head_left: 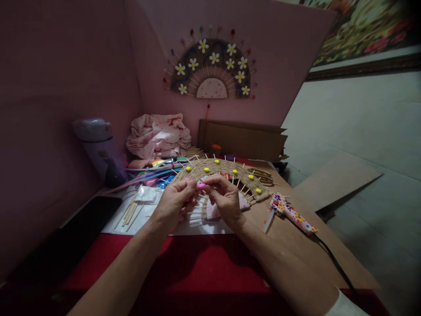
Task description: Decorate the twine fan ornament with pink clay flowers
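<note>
pink walls (72, 66) meet in a dimly lit corner (134, 66).

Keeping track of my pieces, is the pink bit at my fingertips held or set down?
Held: the left hand and right hand pinch the pink piece between them, in front of the woven arch.

Can't read any txt, labels, brands, nos. or signs from my end.
</note>
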Demonstrator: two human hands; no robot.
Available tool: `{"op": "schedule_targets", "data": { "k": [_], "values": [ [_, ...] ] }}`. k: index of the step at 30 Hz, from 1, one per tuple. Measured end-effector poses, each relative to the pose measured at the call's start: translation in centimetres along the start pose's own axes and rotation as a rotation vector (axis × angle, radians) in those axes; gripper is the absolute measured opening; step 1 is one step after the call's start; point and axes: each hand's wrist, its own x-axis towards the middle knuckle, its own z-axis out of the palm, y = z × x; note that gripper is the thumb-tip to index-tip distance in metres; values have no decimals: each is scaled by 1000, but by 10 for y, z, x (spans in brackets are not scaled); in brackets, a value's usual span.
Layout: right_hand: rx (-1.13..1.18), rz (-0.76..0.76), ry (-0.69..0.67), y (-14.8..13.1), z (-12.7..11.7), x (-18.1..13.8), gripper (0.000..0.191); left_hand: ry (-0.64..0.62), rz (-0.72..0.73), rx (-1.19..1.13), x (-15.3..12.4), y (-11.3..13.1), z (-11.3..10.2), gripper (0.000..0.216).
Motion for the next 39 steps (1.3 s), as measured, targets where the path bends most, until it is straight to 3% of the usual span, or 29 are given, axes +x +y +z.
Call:
{"op": "schedule_targets", "data": {
  "k": [8, 14, 39],
  "values": [
    [-17, 33, -11, -1, 0, -1, 14, -31, 33, -108, 1, 1, 0, 38],
    [6, 41, -30, -1, 0, 0, 13, -55, -2, -61, 1, 0, 0, 40],
    [-67, 12, 1, 2, -4, 1, 17, 69, 62, 139, -2, -2, 0, 35]
  ]
}}
